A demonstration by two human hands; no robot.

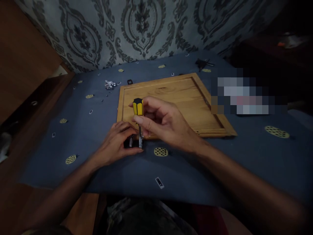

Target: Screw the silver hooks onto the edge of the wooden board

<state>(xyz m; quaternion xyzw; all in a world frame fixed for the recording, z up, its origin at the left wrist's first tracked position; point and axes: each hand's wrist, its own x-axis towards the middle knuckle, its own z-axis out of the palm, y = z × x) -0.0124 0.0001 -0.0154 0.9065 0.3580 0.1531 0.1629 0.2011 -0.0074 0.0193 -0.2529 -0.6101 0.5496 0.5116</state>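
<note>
A screwdriver (138, 107) with a yellow and black handle stands nearly upright in my right hand (163, 120), pinched between thumb and fingers. Its shaft points down at a shiny metal cabinet hinge (140, 142) by the near left edge of a wooden cabinet door (168, 107). Around the hinge is my left hand (119, 138), with fingers over the door's edge and the thumb stretched out on the near side. Whether the tip sits in a screw is too small to make out. The door lies flat, its recessed panel facing up.
On the blue patterned cloth (97, 176), more metal hinges (110, 85) and several tiny screws lie left of the door. A small black piece (129, 82) is behind the door. Farther back right lies a dark tool-like object (204, 64). A blurred-out patch covers something at right.
</note>
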